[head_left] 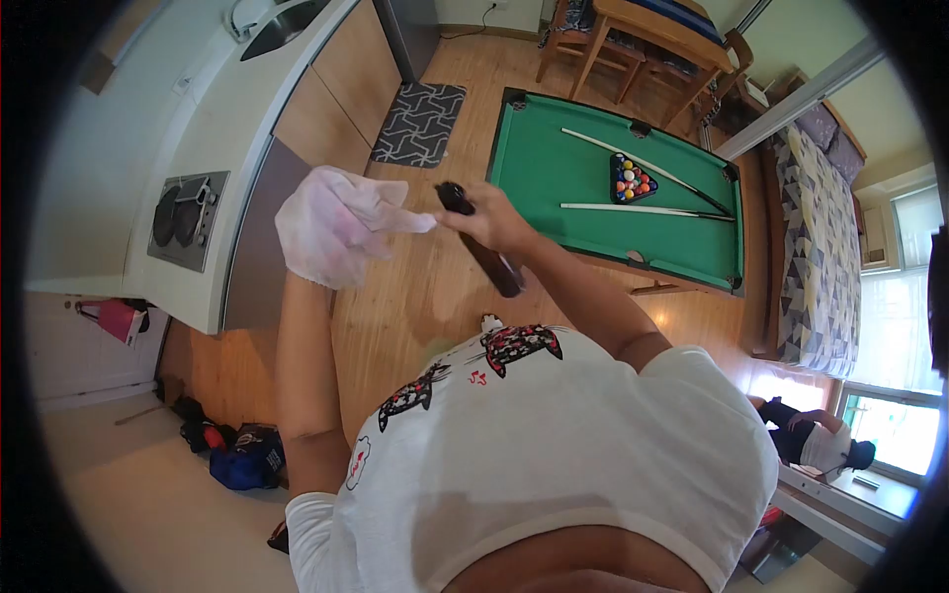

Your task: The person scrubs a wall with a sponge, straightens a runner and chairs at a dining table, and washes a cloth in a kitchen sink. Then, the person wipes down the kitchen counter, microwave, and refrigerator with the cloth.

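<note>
My left hand (341,225) is wrapped in a thin, crumpled white cloth (311,212); its fingers show only as a pinkish tint through the fabric. One twisted corner of the cloth stretches right and reaches the fingers of my right hand (499,222). That right hand is closed around a long, dark brown, glossy object (491,262), with a black end above the fist and the rest slanting down below it. What kind of object it is I cannot make out. Both hands are raised in front of my chest, over the wooden floor.
Ahead right stands a green pool table (534,148) with two cues and racked balls (633,180). A kitchen counter (213,282) with a stove (188,222) runs along the left. A patterned mat (420,124) lies between. Bags (247,457) sit behind left; a bed (816,227) and another person (820,440) are right.
</note>
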The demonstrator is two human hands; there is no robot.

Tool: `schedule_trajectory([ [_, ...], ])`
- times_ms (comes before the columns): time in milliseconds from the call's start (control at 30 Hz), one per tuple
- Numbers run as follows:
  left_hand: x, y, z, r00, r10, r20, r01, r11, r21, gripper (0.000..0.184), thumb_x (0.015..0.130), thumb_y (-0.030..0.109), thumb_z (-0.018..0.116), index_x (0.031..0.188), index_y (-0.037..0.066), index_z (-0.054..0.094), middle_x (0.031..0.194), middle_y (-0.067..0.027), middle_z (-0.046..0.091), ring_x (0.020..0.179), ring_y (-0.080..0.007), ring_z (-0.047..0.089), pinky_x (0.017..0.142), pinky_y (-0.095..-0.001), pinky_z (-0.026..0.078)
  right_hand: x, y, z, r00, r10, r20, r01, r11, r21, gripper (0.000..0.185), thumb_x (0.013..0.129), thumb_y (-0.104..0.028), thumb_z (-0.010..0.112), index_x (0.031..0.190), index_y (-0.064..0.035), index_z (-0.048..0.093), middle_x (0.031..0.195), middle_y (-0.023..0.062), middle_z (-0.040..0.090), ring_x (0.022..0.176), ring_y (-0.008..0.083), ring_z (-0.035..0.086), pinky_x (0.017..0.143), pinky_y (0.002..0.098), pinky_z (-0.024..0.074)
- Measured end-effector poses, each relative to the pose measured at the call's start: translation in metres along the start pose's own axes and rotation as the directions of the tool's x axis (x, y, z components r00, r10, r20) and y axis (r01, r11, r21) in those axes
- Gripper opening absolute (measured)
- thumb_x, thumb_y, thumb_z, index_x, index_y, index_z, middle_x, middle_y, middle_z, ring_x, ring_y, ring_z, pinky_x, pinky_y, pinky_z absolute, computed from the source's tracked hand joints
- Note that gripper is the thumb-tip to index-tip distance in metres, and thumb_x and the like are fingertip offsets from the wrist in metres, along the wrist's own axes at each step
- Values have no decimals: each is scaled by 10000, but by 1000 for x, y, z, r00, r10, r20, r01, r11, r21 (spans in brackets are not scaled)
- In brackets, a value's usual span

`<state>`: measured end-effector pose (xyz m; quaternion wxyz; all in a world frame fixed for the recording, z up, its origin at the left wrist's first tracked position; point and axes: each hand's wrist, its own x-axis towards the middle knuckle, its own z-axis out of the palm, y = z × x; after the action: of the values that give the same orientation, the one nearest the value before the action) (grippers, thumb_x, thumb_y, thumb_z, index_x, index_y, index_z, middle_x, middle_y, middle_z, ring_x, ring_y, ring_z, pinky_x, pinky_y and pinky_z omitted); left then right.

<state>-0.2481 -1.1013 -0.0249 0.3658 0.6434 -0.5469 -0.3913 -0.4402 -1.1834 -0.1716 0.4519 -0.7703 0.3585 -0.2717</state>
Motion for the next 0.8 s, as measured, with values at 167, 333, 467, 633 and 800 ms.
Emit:
schedule_trajectory([
  [167,60,-55,-14,935,353,-38,-328,900,287,102,752,55,616,744,18,521,692,-65,605,586,-108,548,454,-210,405,72,-35,35,995,-98,-13,97,941,323,471,682,-399,717,798,47,619,807,191,590,731,312,570,664,379,444],
  [333,150,-92,-53,989,-87,124,147,738,-659,178,752,104,641,849,39,506,772,-58,601,610,-138,550,489,-260,420,118,5,59,992,-66,107,62,997,38,370,725,-296,717,895,19,628,836,116,528,827,212,536,758,313,421],
  [467,207,-98,-88,973,60,224,13,951,-310,241,705,111,655,912,60,541,765,-62,597,651,-183,552,539,-289,435,153,31,62,981,193,32,-196,961,196,346,716,-323,708,820,-4,628,796,135,497,767,266,535,697,353,415],
  [633,278,-100,-93,784,428,450,-621,560,549,356,646,119,672,990,87,584,757,-67,592,703,-239,554,602,-324,454,214,8,62,917,391,-85,-385,920,78,366,716,-315,717,872,0,615,843,127,526,802,244,544,703,334,429],
  [800,341,-126,-66,744,511,431,-605,789,108,205,724,142,637,912,78,586,711,-76,561,675,-208,530,607,-284,444,251,36,51,895,297,-332,-287,954,81,415,706,-337,718,851,34,604,799,148,560,741,229,550,680,336,437],
])
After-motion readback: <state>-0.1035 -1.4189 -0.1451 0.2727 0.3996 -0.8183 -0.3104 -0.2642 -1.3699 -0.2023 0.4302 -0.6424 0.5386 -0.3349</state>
